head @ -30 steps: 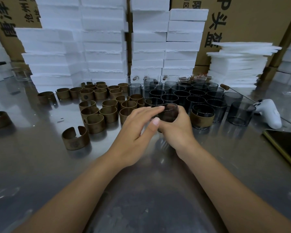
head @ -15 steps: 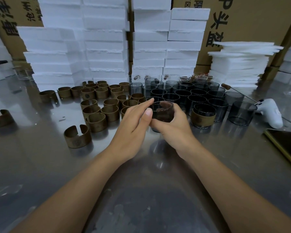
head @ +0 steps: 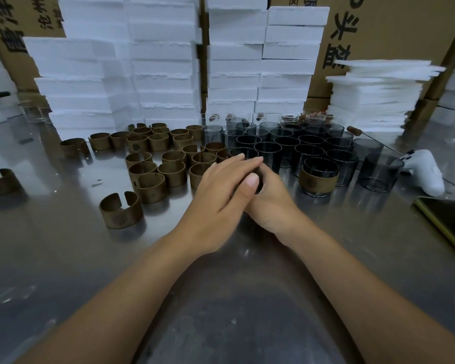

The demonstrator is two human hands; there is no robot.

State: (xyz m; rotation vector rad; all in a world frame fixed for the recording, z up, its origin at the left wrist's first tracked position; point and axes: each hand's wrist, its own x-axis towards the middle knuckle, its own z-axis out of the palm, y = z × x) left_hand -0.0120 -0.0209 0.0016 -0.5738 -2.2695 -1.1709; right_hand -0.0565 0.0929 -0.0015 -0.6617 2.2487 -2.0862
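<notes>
At the middle of the steel table (head: 234, 298), the 2 hands meet, with a dark glass cup (head: 260, 179) closed in between them; only a dark sliver of it shows beside the left thumb. The right hand (head: 273, 206) curls its fingers round the cup from the right. The left hand (head: 221, 190) lies over the cup's top and left side with its fingers nearly straight, and its thumb rests against the right hand's fingers. Whether the cup stands on the table or is lifted off it cannot be told.

Just beyond the fingertips, on the far side, the block of dark glasses (head: 286, 145) begins. To its left stand the brown split rings (head: 168, 164), the nearest of them touching or nearly touching the left hand's knuckles. 1 lone ring (head: 121, 210) sits near and to the left, apart from the wrist. To the right, a glass wearing a brown band (head: 318, 177) stands close to the right hand. Farther right lie a white controller (head: 426, 172) and a dark flat device (head: 452, 222) at the table's right edge. Stacked white foam blocks (head: 155, 61) wall off the far side. Bare steel stretches on the near side, round both forearms.
</notes>
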